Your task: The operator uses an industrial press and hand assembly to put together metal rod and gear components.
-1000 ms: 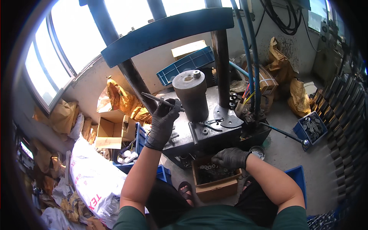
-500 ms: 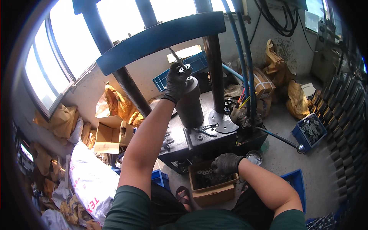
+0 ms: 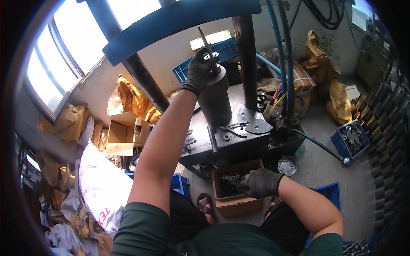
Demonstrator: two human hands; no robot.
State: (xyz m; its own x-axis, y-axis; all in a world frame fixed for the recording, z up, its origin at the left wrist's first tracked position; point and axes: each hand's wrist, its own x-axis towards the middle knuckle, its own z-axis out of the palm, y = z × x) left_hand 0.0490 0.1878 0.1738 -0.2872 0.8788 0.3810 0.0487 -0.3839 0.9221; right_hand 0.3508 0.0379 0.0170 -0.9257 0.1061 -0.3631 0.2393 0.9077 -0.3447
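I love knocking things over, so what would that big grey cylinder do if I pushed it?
The grey cylinder looks like thick metal, so it's probably heavy. Standing upright on the metal table, it likely wouldn't roll. It's taller than wide, so a hard push up high might tip it.

Left glove, right glove: dark grey, possibly black. Rod grey. Crossbeam blue. Carton brown.

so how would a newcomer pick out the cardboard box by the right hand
Find the press's curved blue beam, then the metal table below it. On the floor in front of that table, between the person's feet, sits a brown cardboard box, the gloved right hand over its edge. Unlike the blue crates to either side, it is cardboard, with small ring-shaped parts inside.
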